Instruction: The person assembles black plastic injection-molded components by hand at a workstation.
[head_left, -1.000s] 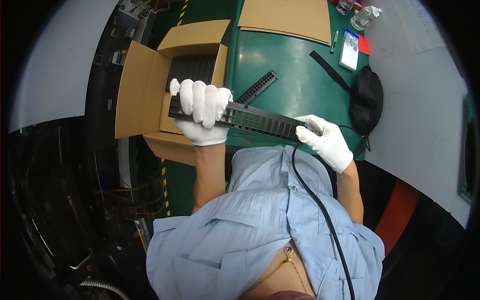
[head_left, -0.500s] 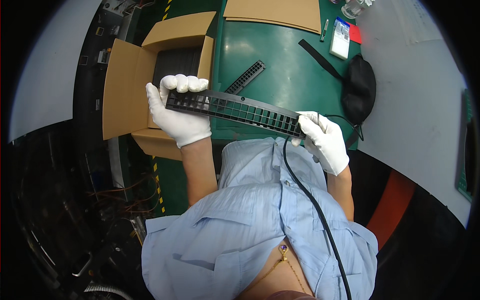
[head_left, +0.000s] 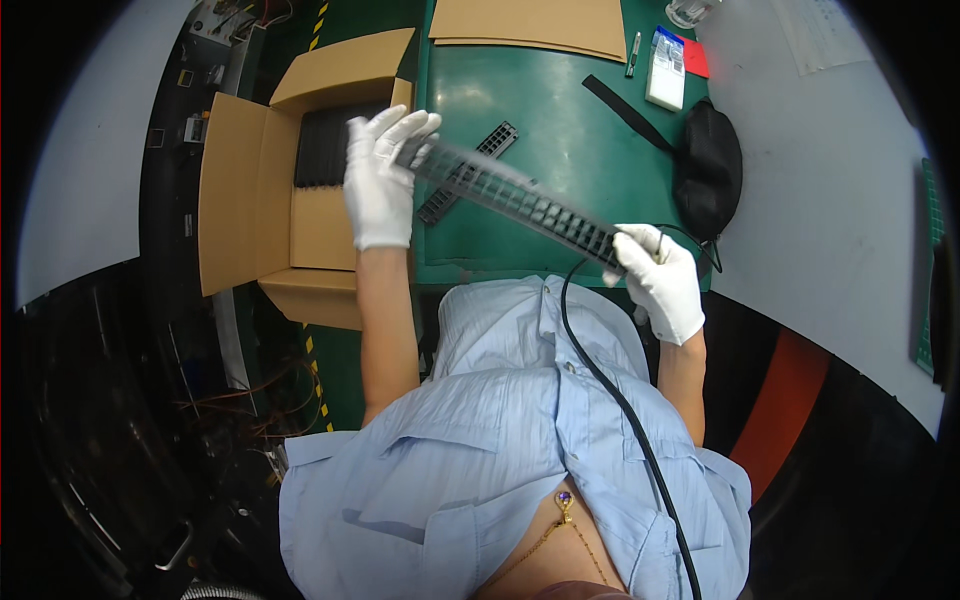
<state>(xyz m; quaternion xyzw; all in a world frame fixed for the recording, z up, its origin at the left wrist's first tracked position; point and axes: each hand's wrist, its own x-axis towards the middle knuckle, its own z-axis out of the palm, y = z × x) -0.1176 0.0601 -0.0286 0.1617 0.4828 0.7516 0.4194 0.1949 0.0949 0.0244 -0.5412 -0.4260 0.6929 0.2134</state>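
A long black plastic grille (head_left: 520, 205) with rows of openings is held up in front of me, slightly blurred by motion and slanting down to the right. My left hand (head_left: 382, 185), in a white glove, grips its upper left end. The gloved fingers of my right hand (head_left: 660, 283) close around its lower right end. Beneath it, a second black grille (head_left: 497, 140) lies aslant on the green table (head_left: 540, 90), partly covered by the held one. Beside my left hand stands an open cardboard box (head_left: 235, 190) with dark ribbed pieces (head_left: 325, 150) stacked inside.
Flat cardboard sheets (head_left: 530, 25) lie at the table's far side. Toward the right are a pen (head_left: 633, 55), a white and blue packet (head_left: 665, 75), a red card (head_left: 696, 58) and a black pouch (head_left: 710, 170). A black cable (head_left: 620, 395) runs down over my shirt.
The grille's left end has shifted to the right and upward, tilting it more steeply. My left hand moved with it, off the box opening, and turned more upright. My right hand barely moved.
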